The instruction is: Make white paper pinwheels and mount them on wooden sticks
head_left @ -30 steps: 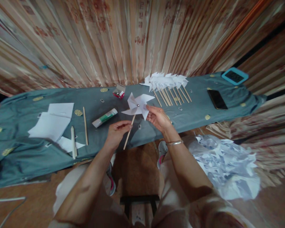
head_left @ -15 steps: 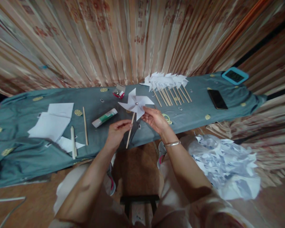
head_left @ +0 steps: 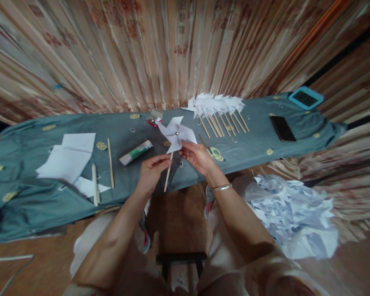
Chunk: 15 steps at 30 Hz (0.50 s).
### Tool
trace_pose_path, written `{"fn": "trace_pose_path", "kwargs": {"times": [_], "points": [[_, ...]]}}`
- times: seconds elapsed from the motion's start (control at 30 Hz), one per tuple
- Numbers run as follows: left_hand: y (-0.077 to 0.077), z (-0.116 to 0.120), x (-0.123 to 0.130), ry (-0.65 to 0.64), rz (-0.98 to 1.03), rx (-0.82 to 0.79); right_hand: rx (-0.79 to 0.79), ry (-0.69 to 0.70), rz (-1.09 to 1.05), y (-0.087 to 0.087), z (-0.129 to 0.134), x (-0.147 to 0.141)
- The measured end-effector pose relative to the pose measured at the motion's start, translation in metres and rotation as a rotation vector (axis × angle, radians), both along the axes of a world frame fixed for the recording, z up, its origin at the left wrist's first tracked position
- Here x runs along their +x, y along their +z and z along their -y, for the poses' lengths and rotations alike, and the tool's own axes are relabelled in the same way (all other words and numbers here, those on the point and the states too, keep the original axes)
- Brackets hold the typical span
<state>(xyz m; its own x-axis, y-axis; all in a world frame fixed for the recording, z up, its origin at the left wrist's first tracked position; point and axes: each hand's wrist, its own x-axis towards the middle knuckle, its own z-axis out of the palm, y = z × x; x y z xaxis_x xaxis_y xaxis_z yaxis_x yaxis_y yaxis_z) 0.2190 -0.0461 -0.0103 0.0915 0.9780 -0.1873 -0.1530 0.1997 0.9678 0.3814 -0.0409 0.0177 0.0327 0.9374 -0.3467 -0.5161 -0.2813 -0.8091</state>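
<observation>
A white paper pinwheel (head_left: 174, 137) on a thin wooden stick is held over the table, a small round pin at its centre. My left hand (head_left: 152, 170) is closed, pinching the stick just under the blades. Against the lower right blade, the fingers of my right hand (head_left: 199, 158) are closed on the paper edge. Scissors with a green handle (head_left: 216, 154) lie just beyond my right hand. To the left of the pinwheel is a green and white tube-like pack (head_left: 136, 152). Behind it stands a small open red box (head_left: 153, 122) of metal pins.
Several finished pinwheels (head_left: 217, 106) lie in an overlapping row at the back. White paper sheets (head_left: 69, 158), a loose stick (head_left: 110, 162) and a white pen-like tool (head_left: 95, 185) lie left. A phone (head_left: 283, 128) and blue-framed device (head_left: 305, 98) lie right. A bag of paper scraps (head_left: 296, 218) stands below.
The pinwheel's blades have turned on the stick. My right hand has shifted slightly left along with the blade, uncovering more of the scissors. My left hand has stayed on the stick.
</observation>
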Motion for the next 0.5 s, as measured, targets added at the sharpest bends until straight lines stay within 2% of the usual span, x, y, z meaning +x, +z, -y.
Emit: {"fn": "trace_pose_path", "kwargs": {"times": [0.13,0.3,0.37,0.5], "points": [[0.0,-0.002,-0.001,0.012,0.034,-0.008,0.012,0.043,0.055,0.002,0.002,0.002],[0.002,-0.005,-0.004,0.04,0.05,-0.024,0.024,0.078,0.313,0.004,0.004,0.025],[0.003,-0.005,-0.005,0.041,0.052,-0.03,0.033,0.016,0.393,0.003,0.002,0.035],[0.004,-0.003,-0.004,-0.009,0.034,-0.04,0.076,-0.212,0.444,0.003,-0.001,0.043]]}}
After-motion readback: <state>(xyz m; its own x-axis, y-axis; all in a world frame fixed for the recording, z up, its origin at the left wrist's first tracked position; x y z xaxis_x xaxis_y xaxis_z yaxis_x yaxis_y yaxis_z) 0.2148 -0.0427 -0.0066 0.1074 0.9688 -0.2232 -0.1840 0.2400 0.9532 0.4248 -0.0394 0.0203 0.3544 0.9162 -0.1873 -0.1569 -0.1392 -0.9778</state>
